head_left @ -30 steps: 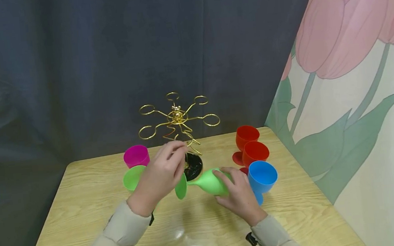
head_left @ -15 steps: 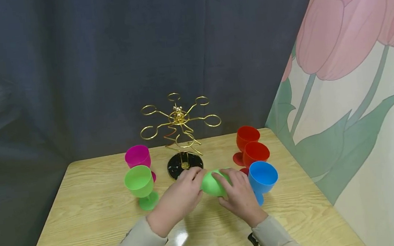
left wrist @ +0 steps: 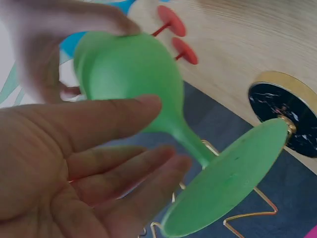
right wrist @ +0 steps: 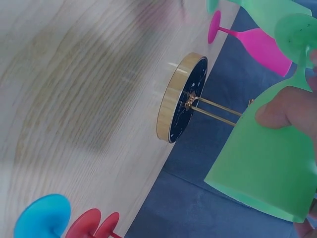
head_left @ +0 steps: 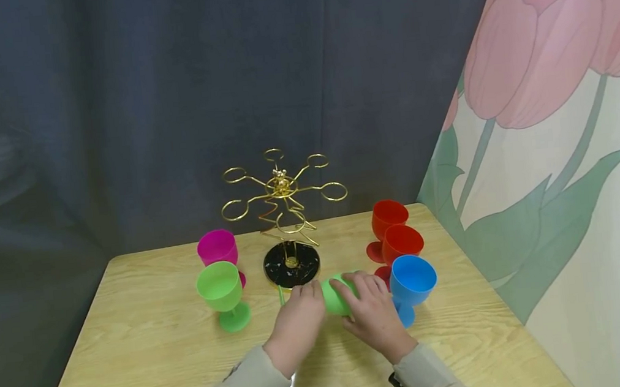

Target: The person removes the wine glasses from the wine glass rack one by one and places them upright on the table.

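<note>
A green plastic goblet (head_left: 334, 296) is held above the table on its side, its base pointing left. My right hand (head_left: 374, 311) grips it round the bowl near the rim. Beside its lower bowl and stem is my left hand (head_left: 299, 320). In the left wrist view, the left fingers (left wrist: 143, 191) are loosely bent and lie in front of the stem, with the thumb across the bowl; whether they touch it is unclear. A gold wire goblet rack (head_left: 282, 187) on a black round base (head_left: 292, 264) stands just behind the hands.
To the left stand another green goblet (head_left: 221, 287) and a magenta goblet (head_left: 217, 247). At the right are two red goblets (head_left: 389, 216) and a blue goblet (head_left: 414, 279), close to my right hand. A dark curtain (head_left: 197, 105) hangs behind the table.
My left hand has moved right and down, from beside the goblet's base to its lower bowl. My right hand still grips the goblet, which is slightly lower.
</note>
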Tool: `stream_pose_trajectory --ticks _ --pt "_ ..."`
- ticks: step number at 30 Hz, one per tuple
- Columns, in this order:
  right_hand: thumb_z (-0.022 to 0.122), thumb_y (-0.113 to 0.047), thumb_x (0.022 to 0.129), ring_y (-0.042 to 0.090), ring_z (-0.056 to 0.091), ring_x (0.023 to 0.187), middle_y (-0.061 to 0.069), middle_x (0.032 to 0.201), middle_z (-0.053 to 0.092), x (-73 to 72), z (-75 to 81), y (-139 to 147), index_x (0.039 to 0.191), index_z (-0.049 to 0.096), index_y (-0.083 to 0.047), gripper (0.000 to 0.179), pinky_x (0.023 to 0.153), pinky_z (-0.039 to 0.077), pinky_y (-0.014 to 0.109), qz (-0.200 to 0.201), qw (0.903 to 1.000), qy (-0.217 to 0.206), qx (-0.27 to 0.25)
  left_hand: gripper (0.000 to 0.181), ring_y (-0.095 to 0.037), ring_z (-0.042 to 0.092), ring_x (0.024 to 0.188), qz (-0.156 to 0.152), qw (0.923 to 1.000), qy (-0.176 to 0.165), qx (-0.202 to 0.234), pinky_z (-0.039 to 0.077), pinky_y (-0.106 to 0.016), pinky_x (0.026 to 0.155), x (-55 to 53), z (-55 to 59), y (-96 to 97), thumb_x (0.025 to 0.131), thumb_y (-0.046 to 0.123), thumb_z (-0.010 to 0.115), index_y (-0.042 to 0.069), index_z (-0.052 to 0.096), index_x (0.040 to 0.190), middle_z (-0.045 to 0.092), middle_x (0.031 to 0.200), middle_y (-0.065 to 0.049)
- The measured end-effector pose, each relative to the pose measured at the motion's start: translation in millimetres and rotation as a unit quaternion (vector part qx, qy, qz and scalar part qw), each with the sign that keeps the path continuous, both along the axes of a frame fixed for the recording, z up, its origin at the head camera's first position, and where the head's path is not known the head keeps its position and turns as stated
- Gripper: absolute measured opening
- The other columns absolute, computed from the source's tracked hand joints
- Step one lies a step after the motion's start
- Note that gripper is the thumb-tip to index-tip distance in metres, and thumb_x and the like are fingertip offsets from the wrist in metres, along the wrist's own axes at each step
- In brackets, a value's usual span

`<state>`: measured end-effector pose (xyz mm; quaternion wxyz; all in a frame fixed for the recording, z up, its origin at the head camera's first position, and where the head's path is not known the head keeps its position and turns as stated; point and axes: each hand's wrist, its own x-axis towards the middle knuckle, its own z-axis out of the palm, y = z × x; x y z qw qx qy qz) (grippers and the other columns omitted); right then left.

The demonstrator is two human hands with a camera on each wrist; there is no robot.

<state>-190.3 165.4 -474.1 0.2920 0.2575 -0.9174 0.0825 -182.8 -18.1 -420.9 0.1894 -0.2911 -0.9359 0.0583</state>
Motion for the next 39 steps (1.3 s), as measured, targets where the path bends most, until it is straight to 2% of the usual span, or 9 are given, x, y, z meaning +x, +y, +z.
stream_pose_trajectory --ticks 3,6,12,19,30,35,39 --pt "0.098 -0.019 0.059 0.034 0.057 0.113 0.013 0.124 0.06 1.5 -2.0 -2.8 0.132 0.062 -0.016 0.082 0.094 0.048 0.052 0.002 0.9999 -0.012 0.001 0.022 -0.014 0.06 0.07 0.029 0.9992 -0.006 0.026 0.056 -0.022 0.057 1.1 -10.9 1.4 0.081 0.002 0.079 -0.004 0.07 0.101 0.067 0.082 -0.007" --pt "0.098 -0.02 0.058 0.033 0.057 0.113 0.012 0.124 0.061 2.0 -3.5 -4.8 0.131 0.063 -0.017 0.081 0.095 0.049 0.051 0.003 0.9998 -0.016 0.007 0.015 -0.014 0.056 0.067 0.046 0.9979 -0.008 0.044 0.054 -0.023 0.05 -0.1 -21.8 0.9 0.082 0.003 0.078 -0.001 0.068 0.093 0.063 0.077 -0.006" --pt "0.096 -0.02 0.06 0.031 0.058 0.112 0.011 0.122 0.061 0.4 -7.2 -8.9 0.128 0.064 -0.016 0.076 0.096 0.05 0.049 0.011 0.9997 -0.014 0.018 0.018 -0.014 0.057 0.067 0.043 0.9984 0.02 0.032 0.053 -0.024 0.048 -6.2 -33.1 -5.0 0.079 0.005 0.082 0.004 0.066 0.089 0.063 0.077 -0.005" --pt "0.096 -0.022 0.063 0.03 0.057 0.113 0.01 0.124 0.06 2.0 -12.7 -11.6 0.129 0.063 -0.018 0.073 0.098 0.049 0.048 0.02 0.9984 -0.039 0.037 0.023 -0.013 0.057 0.064 0.013 0.9998 0.004 0.015 0.054 -0.023 0.051 -5.6 -40.5 -16.0 0.073 0.004 0.085 0.004 0.068 0.089 0.063 0.076 -0.004" --pt "0.095 -0.033 0.069 0.028 0.054 0.116 0.008 0.128 0.058 4.9 -17.1 -12.7 0.133 0.064 -0.02 0.073 0.099 0.048 0.046 0.044 0.9958 -0.071 0.038 0.028 -0.014 0.06 0.068 -0.013 0.9999 0.004 0.01 0.055 -0.022 0.052 -9.3 -57.2 -30.5 0.073 0.001 0.085 0.004 0.07 0.096 0.066 0.08 -0.005" --pt "0.087 -0.039 0.078 0.025 0.053 0.117 0.005 0.129 0.059 6.1 -17.8 -13.4 0.134 0.064 -0.021 0.063 0.101 0.047 0.046 0.06 0.9944 -0.081 0.033 0.035 -0.017 0.064 0.072 -0.009 0.9998 -0.011 0.012 0.057 -0.025 0.053 -9.7 -63.9 -37.0 0.072 0.0 0.085 0.005 0.07 0.103 0.068 0.086 -0.007" --pt "0.083 -0.035 0.079 0.026 0.055 0.113 0.007 0.124 0.061 4.7 -16.5 -13.2 0.127 0.067 -0.017 0.054 0.095 0.049 0.047 0.073 0.9952 -0.064 -0.006 0.04 -0.019 0.065 0.073 -0.001 0.9994 -0.024 0.025 0.057 -0.026 0.052 -8.5 -66.9 -42.5 0.069 -0.003 0.085 0.004 0.069 0.105 0.069 0.088 -0.008"
